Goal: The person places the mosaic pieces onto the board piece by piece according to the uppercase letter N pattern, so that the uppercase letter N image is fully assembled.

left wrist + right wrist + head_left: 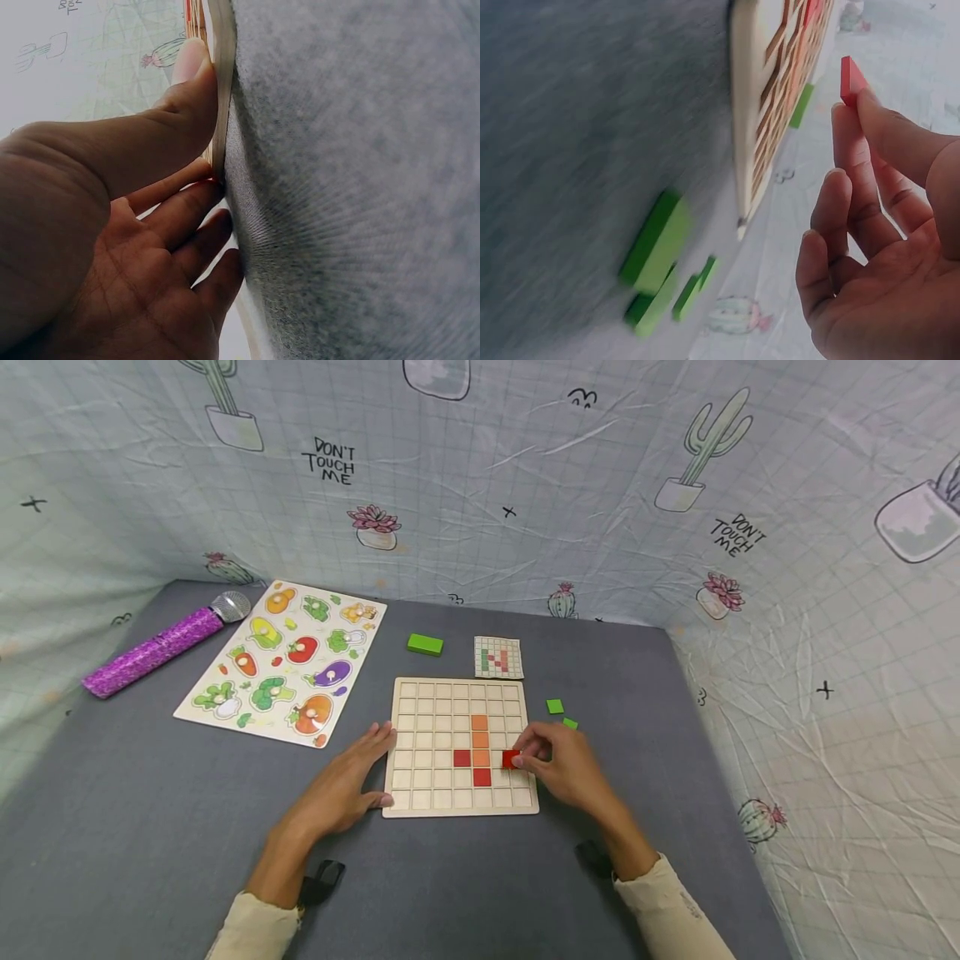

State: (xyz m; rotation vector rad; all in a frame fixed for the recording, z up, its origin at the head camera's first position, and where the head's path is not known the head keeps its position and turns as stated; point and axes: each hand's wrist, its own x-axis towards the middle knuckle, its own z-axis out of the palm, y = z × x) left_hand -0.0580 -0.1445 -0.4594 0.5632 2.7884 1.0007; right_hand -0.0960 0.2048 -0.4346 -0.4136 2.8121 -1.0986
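A wooden grid board (427, 777) lies on the table, with orange tiles (480, 740) in one column and two red tiles (462, 758) set in its squares. Between thumb and fingertips my right hand (558, 760) pinches a red square tile (511, 759) over the board's right side; in the right wrist view this tile (853, 81) appears held off the board. My left hand (341, 785) touches the board's left edge, fingers extended and thumb near the lower corner. The left wrist view has the thumb (176, 112) against the board's side.
Green tiles (554, 706) lie right of the board, partly hidden by my right hand. Behind the board are a small pattern card (498, 658) and a green block (425, 645). A vegetable puzzle board (285, 664) and a purple glitter microphone (161, 645) lie at left. Printed cloth (465, 560) hangs behind.
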